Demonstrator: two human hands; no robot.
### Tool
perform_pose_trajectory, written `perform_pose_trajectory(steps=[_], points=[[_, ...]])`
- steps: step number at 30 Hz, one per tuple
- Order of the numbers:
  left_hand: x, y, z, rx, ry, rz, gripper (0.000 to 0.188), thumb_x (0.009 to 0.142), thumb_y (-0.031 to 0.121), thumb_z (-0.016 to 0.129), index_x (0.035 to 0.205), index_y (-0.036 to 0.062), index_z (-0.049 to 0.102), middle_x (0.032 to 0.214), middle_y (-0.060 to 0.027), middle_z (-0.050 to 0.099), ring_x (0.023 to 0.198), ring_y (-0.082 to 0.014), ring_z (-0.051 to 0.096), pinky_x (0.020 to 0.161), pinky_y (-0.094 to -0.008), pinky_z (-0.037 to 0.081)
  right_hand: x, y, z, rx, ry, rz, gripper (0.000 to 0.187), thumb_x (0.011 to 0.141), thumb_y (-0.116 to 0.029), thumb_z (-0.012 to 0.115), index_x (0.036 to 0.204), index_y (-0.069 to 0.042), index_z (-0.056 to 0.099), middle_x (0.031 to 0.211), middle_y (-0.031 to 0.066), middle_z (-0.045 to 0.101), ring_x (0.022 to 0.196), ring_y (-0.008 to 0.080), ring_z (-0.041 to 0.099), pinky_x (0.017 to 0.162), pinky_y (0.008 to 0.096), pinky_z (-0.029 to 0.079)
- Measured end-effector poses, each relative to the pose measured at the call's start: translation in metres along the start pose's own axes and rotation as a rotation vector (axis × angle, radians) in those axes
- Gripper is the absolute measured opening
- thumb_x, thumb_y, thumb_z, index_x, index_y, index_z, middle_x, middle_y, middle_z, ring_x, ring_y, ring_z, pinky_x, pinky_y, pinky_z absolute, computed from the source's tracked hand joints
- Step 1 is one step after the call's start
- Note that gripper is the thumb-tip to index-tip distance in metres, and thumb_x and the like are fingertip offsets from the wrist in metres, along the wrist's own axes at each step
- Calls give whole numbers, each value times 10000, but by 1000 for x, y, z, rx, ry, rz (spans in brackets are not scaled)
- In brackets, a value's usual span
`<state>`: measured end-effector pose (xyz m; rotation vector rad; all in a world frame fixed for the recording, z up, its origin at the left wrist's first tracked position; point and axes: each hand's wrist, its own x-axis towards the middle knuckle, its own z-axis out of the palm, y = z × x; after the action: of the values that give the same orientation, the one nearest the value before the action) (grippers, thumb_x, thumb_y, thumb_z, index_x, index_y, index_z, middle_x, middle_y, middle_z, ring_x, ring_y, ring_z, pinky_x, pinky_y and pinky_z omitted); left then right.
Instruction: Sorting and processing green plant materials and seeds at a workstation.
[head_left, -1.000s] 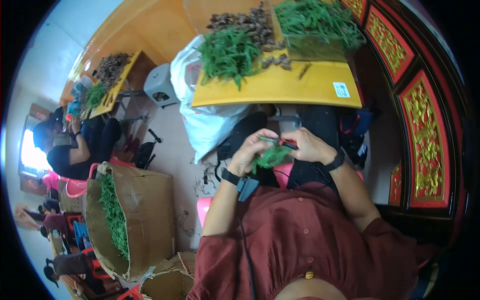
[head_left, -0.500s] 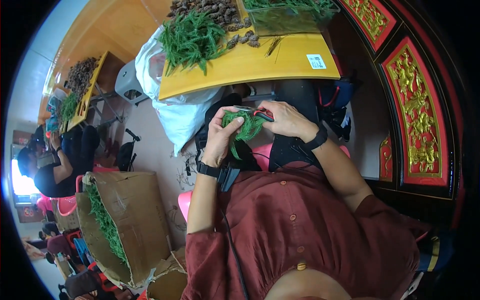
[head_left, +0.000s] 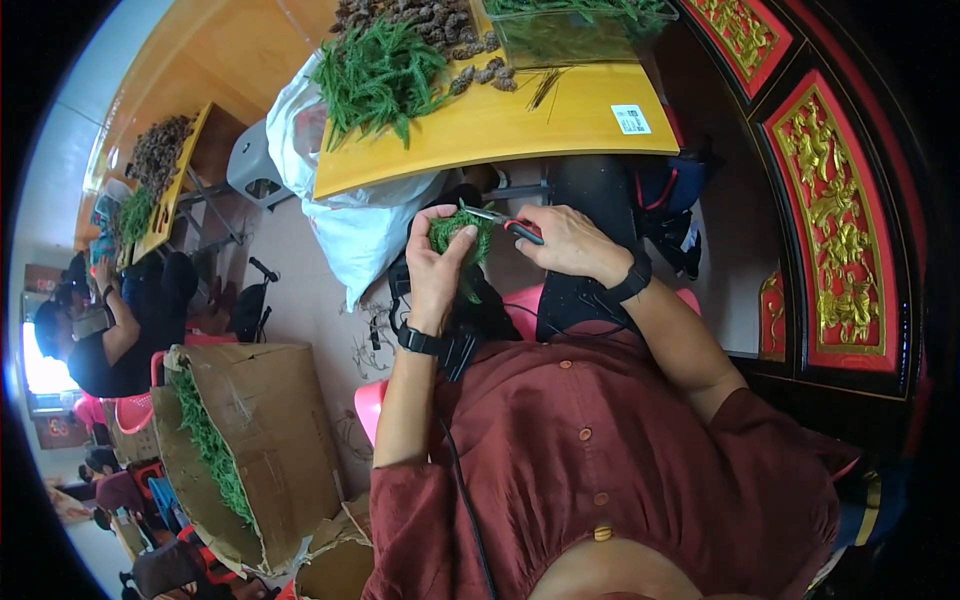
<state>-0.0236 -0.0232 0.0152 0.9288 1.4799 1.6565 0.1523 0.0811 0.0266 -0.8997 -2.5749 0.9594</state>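
Note:
My left hand [head_left: 430, 272] is closed around a bunched green artificial pine sprig [head_left: 484, 244], its thumb pressed across the front. A few fronds hang below the fingers. In my right hand [head_left: 574, 243] is a pair of pliers [head_left: 524, 233] with red and black handles. Their metal jaws point left and reach the top of the sprig, near my left fingertips. Whether the jaws grip a stem there is too small to tell. Both hands are over my lap, just short of the yellow table [head_left: 480, 140].
On the table lie a pile of green sprigs [head_left: 380, 80], brown pine cones [head_left: 490, 75], thin dark wires [head_left: 543, 90] and a clear bin [head_left: 570, 42] of greenery. A white sack [head_left: 350, 245] hangs beside it. A cardboard box [head_left: 270, 440] stands left; another person [head_left: 115, 340] sits beyond.
The pliers have tilted, their jaws now angling up to the left at the sprig's top. The sprig looks more bunched in my left hand, which has shifted slightly left.

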Motion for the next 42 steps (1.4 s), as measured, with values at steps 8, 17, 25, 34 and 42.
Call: perform_pose_trajectory(steps=[8, 17, 25, 34, 42], points=[[-1, 31, 34, 33, 61, 10, 334, 822, 51, 690, 1111, 52, 522, 951, -17, 574, 812, -83, 544, 696, -214, 471, -8, 0, -41, -19, 38, 42, 286, 784, -246, 635, 965, -33, 573, 895, 211, 635, 880, 414, 606, 764, 487, 482], [-14, 43, 29, 133, 51, 40, 385, 821, 45, 689, 1156, 45, 498, 948, -17, 550, 818, -83, 529, 718, -215, 477, -12, -8, -43, -25, -18, -10, 266, 756, -213, 632, 927, -20, 566, 902, 210, 632, 876, 420, 602, 755, 496, 481], [-21, 48, -12, -27, -80, -111, 409, 825, 63, 689, 1192, 58, 507, 947, -22, 576, 839, -94, 558, 740, -233, 491, -10, -42, -38, -91, 3, -61, 183, 708, -162, 624, 859, -58, 631, 811, 206, 649, 796, 417, 617, 704, 493, 495], [-36, 34, -89, -79, -356, -211, 256, 856, 64, 655, 1098, 6, 592, 938, -3, 624, 848, -70, 571, 784, -215, 467, -12, -67, 16, -110, -10, -98, 238, 705, -180, 712, 902, -69, 639, 780, 176, 641, 763, 396, 612, 661, 445, 489], [-65, 2, -133, 528, 72, 240, 448, 768, 178, 748, 1126, 2, 545, 895, -108, 623, 829, -182, 596, 780, -320, 479, -10, -80, 85, -86, 46, -96, 215, 743, -120, 687, 924, -26, 619, 733, 166, 571, 680, 291, 587, 650, 343, 459]])
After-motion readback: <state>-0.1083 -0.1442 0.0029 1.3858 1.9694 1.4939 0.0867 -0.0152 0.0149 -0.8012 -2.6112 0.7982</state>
